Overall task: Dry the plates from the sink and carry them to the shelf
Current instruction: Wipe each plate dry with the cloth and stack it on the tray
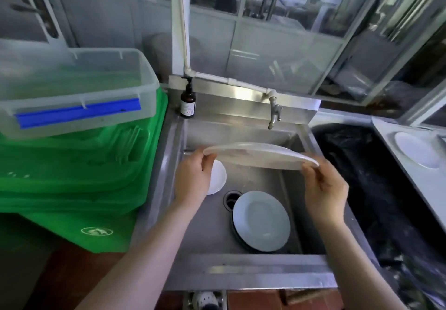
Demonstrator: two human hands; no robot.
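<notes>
I hold a large white plate (260,156) almost flat above the steel sink (241,278). My left hand (193,177) pinches its left rim, and my right hand (324,189) pinches its right rim. Down in the basin lies a pale blue-white plate (261,220) on a dark stack, next to the drain (230,200). A small white plate (218,177) sits at the basin's left, partly hidden behind my left hand.
A tap (274,114) juts over the sink's back, with a brown pump bottle (188,102) at its left corner. Green crates (72,172) carry a clear tub (72,88) on the left. A black-lined bin (376,189) and a white counter with a plate (416,150) are on the right.
</notes>
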